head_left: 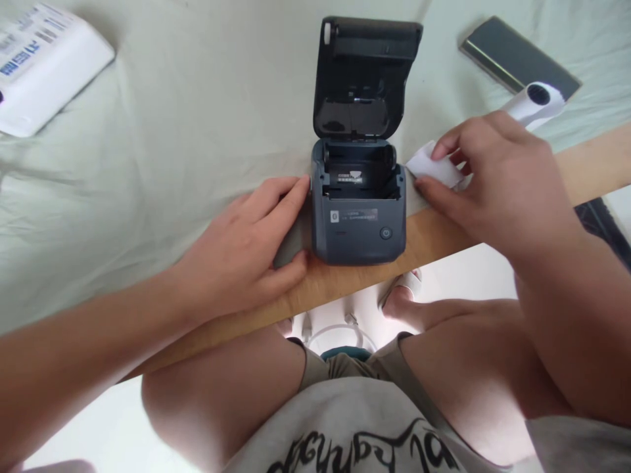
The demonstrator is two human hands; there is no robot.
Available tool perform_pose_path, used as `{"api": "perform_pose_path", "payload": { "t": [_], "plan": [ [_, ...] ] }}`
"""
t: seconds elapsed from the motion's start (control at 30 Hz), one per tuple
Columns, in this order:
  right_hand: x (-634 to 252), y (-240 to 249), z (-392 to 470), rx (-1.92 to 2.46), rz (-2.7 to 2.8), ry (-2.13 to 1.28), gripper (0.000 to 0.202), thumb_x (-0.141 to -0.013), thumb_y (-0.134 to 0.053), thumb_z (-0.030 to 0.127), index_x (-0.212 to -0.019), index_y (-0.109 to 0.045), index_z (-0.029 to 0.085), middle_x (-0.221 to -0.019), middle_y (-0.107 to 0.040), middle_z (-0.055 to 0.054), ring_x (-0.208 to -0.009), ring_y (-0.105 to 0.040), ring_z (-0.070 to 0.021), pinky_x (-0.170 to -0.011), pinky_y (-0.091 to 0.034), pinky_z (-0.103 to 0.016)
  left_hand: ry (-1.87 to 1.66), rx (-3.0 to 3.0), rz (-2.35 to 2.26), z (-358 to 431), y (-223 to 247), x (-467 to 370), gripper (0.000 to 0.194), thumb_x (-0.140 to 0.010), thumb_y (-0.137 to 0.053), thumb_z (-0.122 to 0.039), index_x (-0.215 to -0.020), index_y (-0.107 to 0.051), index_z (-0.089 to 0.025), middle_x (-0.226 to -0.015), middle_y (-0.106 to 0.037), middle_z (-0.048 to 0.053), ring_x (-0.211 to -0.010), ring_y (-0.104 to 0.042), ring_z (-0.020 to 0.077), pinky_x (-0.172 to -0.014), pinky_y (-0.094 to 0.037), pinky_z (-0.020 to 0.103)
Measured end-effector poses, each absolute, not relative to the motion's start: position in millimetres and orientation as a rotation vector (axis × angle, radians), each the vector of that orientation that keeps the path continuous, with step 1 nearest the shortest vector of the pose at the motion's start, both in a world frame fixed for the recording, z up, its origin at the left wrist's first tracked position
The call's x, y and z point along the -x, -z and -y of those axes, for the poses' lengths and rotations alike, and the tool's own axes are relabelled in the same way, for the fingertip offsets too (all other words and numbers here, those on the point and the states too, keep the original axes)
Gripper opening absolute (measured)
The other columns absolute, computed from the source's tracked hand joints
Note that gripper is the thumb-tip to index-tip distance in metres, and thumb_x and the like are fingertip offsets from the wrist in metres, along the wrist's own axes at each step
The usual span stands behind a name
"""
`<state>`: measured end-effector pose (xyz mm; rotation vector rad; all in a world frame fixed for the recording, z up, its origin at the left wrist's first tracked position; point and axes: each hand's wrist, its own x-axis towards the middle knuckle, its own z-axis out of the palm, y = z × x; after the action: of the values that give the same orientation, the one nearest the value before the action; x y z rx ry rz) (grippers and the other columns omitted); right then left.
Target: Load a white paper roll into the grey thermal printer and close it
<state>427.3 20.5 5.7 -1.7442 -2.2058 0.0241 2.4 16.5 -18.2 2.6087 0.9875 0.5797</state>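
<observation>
Head view: the open printer (359, 226) stands between my hands, very near the wooden edge (325, 279) at six o'clock. My left hand (241, 240), thumb and fingers apart, touches its nine o'clock side; bracing lightly there seems wise. My right hand (507, 171), at three, pinches white paper (434, 165), best kept uncreased. Wider room lies on the cloth (211, 98) toward ten.

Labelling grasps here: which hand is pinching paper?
The right hand, with white paper between thumb and fingers. The left hand pinches none: it lies beside the open-lidded device, fingertips at the device's left side.
</observation>
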Motion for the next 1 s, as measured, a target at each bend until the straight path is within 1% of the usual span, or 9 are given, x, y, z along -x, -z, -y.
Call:
{"api": "perform_pose_path", "payload": {
  "t": [0.2,0.27,0.33,0.43,0.57,0.7,0.8,0.93,1.0],
  "plan": [
    [-420,-21,-20,1.763,2.116,-0.308,0.061,-0.104,-0.086,0.051,-0.161,-0.071,0.037,-0.129,-0.088,-0.006,-0.105,-0.083,-0.0259,-0.096,-0.071,-0.051,-0.568,-2.627,-1.004,-15,18,-4,0.081,-0.124,-0.050,-0.051,-0.201,-0.042,-0.030,-0.188,-0.068,0.011,-0.160,-0.079,0.0415,-0.137,-0.072,0.054],
    [-413,-28,-20,1.688,1.848,-0.680,0.063,-0.104,-0.087,0.054,-0.163,-0.069,0.038,-0.122,-0.086,-0.004,-0.096,-0.082,-0.0216,-0.081,-0.068,-0.042,-0.571,-2.622,-1.002,-15,18,-3,0.081,-0.123,-0.050,-0.052,-0.201,-0.042,-0.031,-0.189,-0.068,0.011,-0.159,-0.080,0.0423,-0.135,-0.073,0.055],
    [-409,-33,-22,1.578,1.504,-1.092,0.065,-0.095,-0.095,0.060,-0.152,-0.074,0.036,-0.113,-0.084,-0.003,-0.085,-0.080,-0.0208,-0.059,-0.055,-0.032,-0.568,-2.616,-0.995,-15,17,-3,0.082,-0.123,-0.050,-0.052,-0.201,-0.042,-0.030,-0.189,-0.067,0.012,-0.160,-0.079,0.0431,-0.135,-0.073,0.056],
    [-404,-35,-24,1.507,1.310,-1.360,0.064,-0.086,-0.105,0.069,-0.132,-0.080,0.031,-0.110,-0.085,-0.004,-0.081,-0.082,-0.0212,-0.047,-0.046,-0.028,-0.549,-2.588,-0.990,-16,16,-3,0.083,-0.122,-0.053,-0.049,-0.201,-0.043,-0.027,-0.189,-0.066,0.013,-0.164,-0.077,0.0459,-0.138,-0.071,0.061],
    [-395,-29,-21,1.439,1.360,-1.377,0.066,-0.083,-0.120,0.060,-0.127,-0.081,0.031,-0.105,-0.083,0.003,-0.079,-0.078,-0.0117,-0.052,-0.049,-0.019,-0.537,-2.586,-0.999,-16,16,-3,0.083,-0.122,-0.050,-0.051,-0.201,-0.044,-0.027,-0.189,-0.067,0.012,-0.164,-0.077,0.0468,-0.138,-0.072,0.063],
    [-385,-28,-18,1.367,1.416,-1.341,0.086,-0.076,-0.119,0.087,-0.130,-0.079,0.034,-0.101,-0.077,0.009,-0.082,-0.077,-0.0087,-0.072,-0.067,-0.024,-0.556,-2.604,-0.994,-16,17,-2,0.082,-0.123,-0.051,-0.054,-0.201,-0.044,-0.030,-0.189,-0.068,0.011,-0.162,-0.078,0.0434,-0.136,-0.073,0.058],
    [-387,-30,-16,1.410,1.496,-1.195,0.092,-0.077,-0.112,0.098,-0.129,-0.079,0.031,-0.105,-0.075,0.008,-0.088,-0.076,-0.0073,-0.079,-0.066,-0.026,-0.546,-2.617,-0.995,-16,16,-2,0.080,-0.124,-0.050,-0.053,-0.201,-0.044,-0.028,-0.189,-0.067,0.012,-0.161,-0.078,0.0435,-0.136,-0.073,0.058],
    [-395,-31,-15,1.437,1.594,-1.008,0.069,-0.093,-0.110,0.080,-0.125,-0.080,0.027,-0.110,-0.078,0.004,-0.091,-0.072,-0.0070,-0.089,-0.065,-0.035,-0.536,-2.620,-1.003,-15,14,-3,0.079,-0.126,-0.048,-0.051,-0.200,-0.044,-0.025,-0.188,-0.067,0.013,-0.161,-0.079,0.0437,-0.136,-0.072,0.058],
    [-393,-32,-16,1.441,1.601,-0.925,0.065,-0.092,-0.112,0.074,-0.116,-0.075,0.025,-0.115,-0.081,0.002,-0.097,-0.076,-0.0120,-0.096,-0.068,-0.046,-0.532,-2.614,-1.015,-15,15,-3,0.079,-0.125,-0.049,-0.052,-0.200,-0.044,-0.028,-0.188,-0.068,0.011,-0.161,-0.079,0.0432,-0.137,-0.072,0.057]
  ]
}}
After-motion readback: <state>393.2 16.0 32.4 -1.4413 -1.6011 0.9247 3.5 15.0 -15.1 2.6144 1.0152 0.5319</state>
